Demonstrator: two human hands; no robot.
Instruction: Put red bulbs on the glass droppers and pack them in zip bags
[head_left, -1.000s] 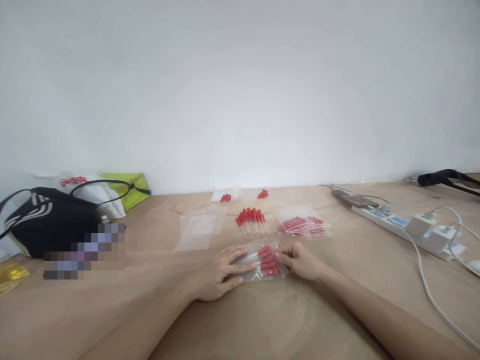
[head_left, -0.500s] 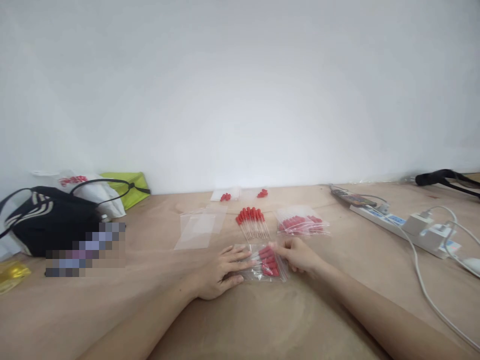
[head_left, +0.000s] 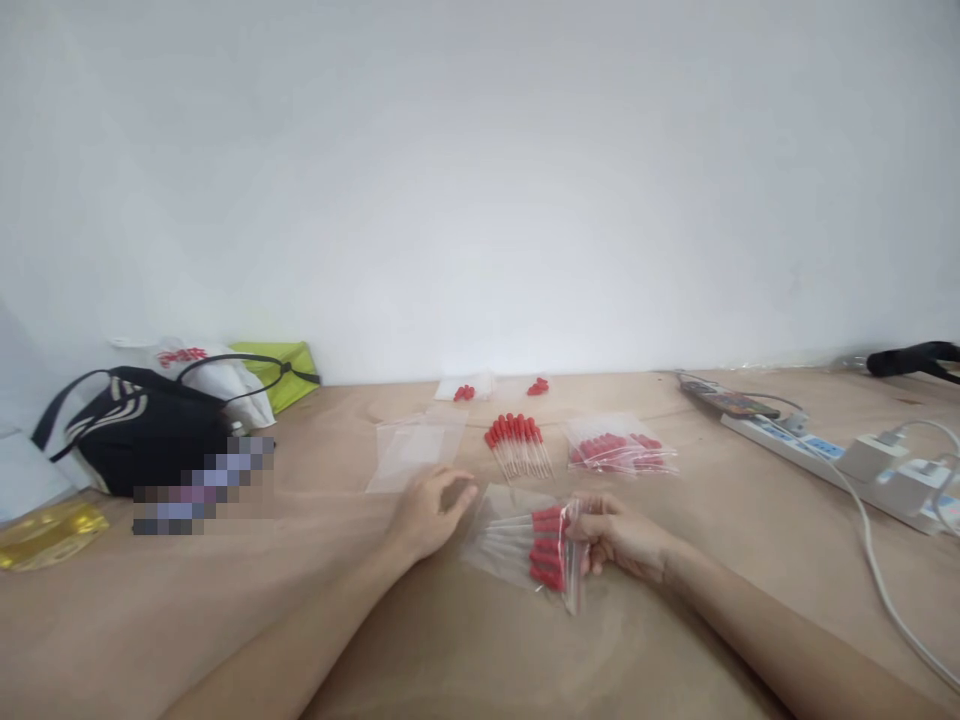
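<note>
My right hand (head_left: 619, 540) pinches the zip end of a clear plastic bag (head_left: 506, 550). Several red-tipped sticks, pale along their shafts, lie inside it with the red ends toward that hand. To the bag's left, my left hand (head_left: 435, 512) is raised off it with fingers curved and apart, holding nothing. Just beyond the bag, a fan of loose red-tipped sticks (head_left: 517, 445) lies on the table. Filled zip bags (head_left: 619, 448) are stacked behind my right hand. Flat clear bags (head_left: 412, 448) lie beyond my left hand.
Two small groups of red pieces (head_left: 465, 393) lie near the wall. A power strip (head_left: 817, 450) with chargers and a white cable (head_left: 862, 560) runs along the right, beside a phone (head_left: 731, 400). A black bag (head_left: 142, 430) and a yellow packet (head_left: 52, 535) sit at left.
My left hand has let go of the bag and drawn back, its fingers curling. My right hand has lifted and tilted the bag's zip end. The view has shifted slightly left.
</note>
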